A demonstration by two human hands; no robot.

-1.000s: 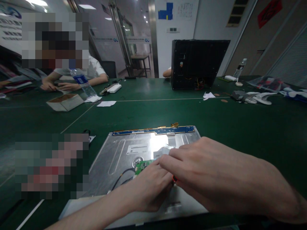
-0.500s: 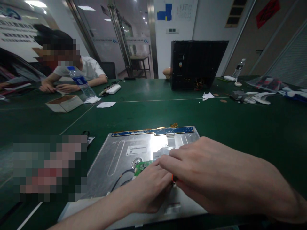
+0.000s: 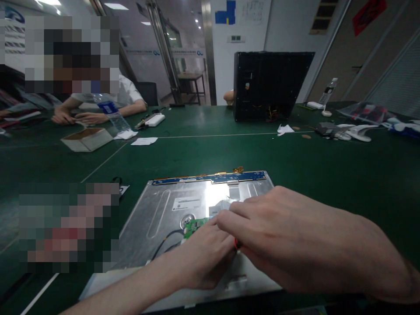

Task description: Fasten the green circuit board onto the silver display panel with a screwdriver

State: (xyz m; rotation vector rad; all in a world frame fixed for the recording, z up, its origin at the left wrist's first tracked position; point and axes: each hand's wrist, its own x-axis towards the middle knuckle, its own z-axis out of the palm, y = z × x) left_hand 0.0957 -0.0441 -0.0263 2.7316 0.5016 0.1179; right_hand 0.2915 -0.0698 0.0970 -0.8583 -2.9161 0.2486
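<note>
A metal-backed display panel [image 3: 138, 232] lies flat on the green table in front of me. A blue circuit strip [image 3: 197, 179] runs along its far edge, and a small green circuit board [image 3: 193, 226] sits near its middle with dark cables beside it. My left hand [image 3: 206, 256] is closed at the green board, its fingertips hidden. Over it, my right hand [image 3: 272, 236] is closed too, its fingers curled down. A bit of something red [image 3: 236, 243] shows between the hands; its kind is hidden.
Across the table sits a person [image 3: 98, 116] with hands near an open box [image 3: 87, 141]. A plastic bottle [image 3: 111, 113] stands tilted there. A large black casing [image 3: 269, 85] stands at the back. Cables and a plastic bag [image 3: 364, 114] lie at the right.
Both hands hold almost the same pose over the panel. Less of the red thing between them shows, and the whole view has shifted slightly.
</note>
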